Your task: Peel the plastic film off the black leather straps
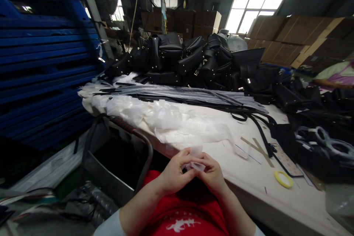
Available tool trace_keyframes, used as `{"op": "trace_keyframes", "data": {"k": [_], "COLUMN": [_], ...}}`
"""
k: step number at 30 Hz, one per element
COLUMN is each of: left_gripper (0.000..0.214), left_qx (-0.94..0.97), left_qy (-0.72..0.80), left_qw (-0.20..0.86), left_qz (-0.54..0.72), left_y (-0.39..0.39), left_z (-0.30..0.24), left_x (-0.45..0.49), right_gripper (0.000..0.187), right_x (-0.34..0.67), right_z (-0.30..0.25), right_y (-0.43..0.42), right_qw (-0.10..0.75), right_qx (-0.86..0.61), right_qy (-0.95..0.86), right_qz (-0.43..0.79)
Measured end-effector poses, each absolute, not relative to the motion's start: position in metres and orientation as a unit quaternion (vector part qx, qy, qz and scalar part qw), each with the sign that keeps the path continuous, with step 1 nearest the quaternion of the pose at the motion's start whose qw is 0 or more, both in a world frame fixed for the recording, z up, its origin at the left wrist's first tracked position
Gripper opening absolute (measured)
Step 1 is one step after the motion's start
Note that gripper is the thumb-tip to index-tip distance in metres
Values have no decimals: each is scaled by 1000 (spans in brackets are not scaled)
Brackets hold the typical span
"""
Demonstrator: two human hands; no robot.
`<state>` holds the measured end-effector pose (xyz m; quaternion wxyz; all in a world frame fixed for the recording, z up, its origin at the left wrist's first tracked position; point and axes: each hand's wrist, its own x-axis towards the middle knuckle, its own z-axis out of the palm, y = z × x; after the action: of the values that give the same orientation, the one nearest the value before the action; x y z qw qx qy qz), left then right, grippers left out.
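Note:
My left hand [177, 169] and my right hand [211, 171] meet in front of my body, just off the table's near edge. Both are closed on a small piece of thin white wrapping sheet [197, 151], partly hidden by my fingers. Whether anything lies inside it I cannot tell. A heap of crumpled white wrapping sheets [177, 118] lies on the table [240, 169] just beyond my hands. Behind the heap runs a bundle of long black straps [179, 92], many in clear plastic sleeves.
Black bags [190, 57] are piled along the table's back. A yellow tape roll [283, 179], brown strips [257, 147] and a patterned phone-like slab [286, 158] lie on the right. A folding chair [118, 169] and blue pallets [47, 70] stand left. Another person's arm [330, 81] shows far right.

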<state>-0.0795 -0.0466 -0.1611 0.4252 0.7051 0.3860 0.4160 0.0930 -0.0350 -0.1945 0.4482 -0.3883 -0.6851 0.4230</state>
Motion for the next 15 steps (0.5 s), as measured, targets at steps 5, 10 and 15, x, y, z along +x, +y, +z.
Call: {"op": "trace_keyframes", "data": {"k": [5,10,15], "left_gripper": [30,26,18], "left_qx": [680,704,738], "left_qy": [384,389,331], "left_qw": [413,391,441], "left_qz": [469,447,389], "left_y": [-41,-37,-40], "left_z": [-164,-161,-158], "left_x": [-77,-88,-88], "right_gripper": [12,19,17], "right_x": [101,119,117], "right_z": [-195,-183,-169], "right_y": [-35,-29,-25], "right_qw": [467,504,430], "right_qx": [-367,-401,-362], "right_qy": [-684,-650,-705], "right_qz": [424,404,433]}}
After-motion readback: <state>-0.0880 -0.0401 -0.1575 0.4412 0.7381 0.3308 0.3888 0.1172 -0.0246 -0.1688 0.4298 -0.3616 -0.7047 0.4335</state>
